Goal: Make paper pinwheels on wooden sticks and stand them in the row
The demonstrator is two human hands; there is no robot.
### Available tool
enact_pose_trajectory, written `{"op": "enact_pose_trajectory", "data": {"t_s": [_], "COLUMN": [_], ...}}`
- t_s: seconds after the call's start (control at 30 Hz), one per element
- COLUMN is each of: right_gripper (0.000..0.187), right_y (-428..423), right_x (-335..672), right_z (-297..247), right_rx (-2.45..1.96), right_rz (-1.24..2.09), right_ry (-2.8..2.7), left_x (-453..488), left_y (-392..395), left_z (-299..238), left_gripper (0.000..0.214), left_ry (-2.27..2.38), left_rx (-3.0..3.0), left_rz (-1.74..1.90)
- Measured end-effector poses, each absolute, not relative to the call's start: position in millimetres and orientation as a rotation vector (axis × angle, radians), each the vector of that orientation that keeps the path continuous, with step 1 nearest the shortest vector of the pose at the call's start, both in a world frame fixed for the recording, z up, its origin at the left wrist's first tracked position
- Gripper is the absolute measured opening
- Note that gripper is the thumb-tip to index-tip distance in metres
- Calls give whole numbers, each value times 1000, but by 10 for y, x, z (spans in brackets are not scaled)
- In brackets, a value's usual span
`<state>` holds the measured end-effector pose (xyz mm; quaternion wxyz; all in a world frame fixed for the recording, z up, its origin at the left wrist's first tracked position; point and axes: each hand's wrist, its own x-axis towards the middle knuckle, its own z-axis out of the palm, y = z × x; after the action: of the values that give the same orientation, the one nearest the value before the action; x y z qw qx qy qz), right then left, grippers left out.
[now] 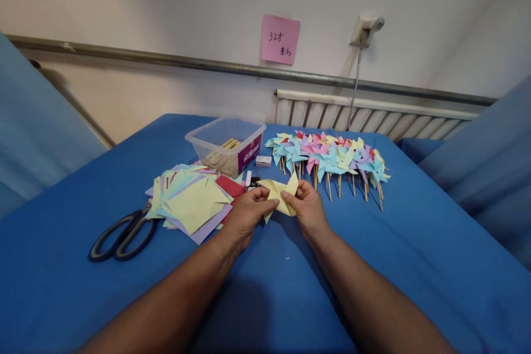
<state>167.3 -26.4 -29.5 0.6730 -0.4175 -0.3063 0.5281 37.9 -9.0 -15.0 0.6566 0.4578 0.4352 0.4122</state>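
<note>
Between my two hands is a yellow paper pinwheel [284, 191], its corners folded in toward the middle. My left hand [252, 207] grips its left side, the thumb pressing on the paper. On the opposite side, my right hand [307, 204] pinches the paper with its thumb near the centre. No stick shows on this piece. Just left of my left hand lies a loose pile of coloured paper squares [199, 202], yellow ones on top. Black-handled scissors [124, 235] rest with their blades under the pile.
A clear plastic box [207, 146] of wooden sticks stands behind the pile, beside a small white box [263, 161]. Many finished pinwheels [327, 160] on sticks lie at the back right. The blue-covered table [415, 265] meets a wall with a rail [199, 64] and radiator.
</note>
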Motion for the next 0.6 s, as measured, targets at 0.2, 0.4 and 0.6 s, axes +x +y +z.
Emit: {"op": "enact_pose_trajectory", "data": {"t_s": [0.2, 0.4, 0.6], "right_gripper": [37, 32, 30], "right_y": [-273, -275, -273], "right_x": [1645, 1667, 1709], "right_z": [-310, -340, -372], "right_rx": [-937, -935, -942], "right_rz": [1229, 1302, 1290], "right_ry": [-687, -644, -681], "left_x": [397, 375, 376], "left_y": [-100, -55, -46], "left_z": [-136, -204, -162], "left_gripper": [29, 27, 27], "left_ry": [1048, 1129, 1122], "left_rx": [1005, 1064, 1065], "left_rz": [948, 921, 938]}}
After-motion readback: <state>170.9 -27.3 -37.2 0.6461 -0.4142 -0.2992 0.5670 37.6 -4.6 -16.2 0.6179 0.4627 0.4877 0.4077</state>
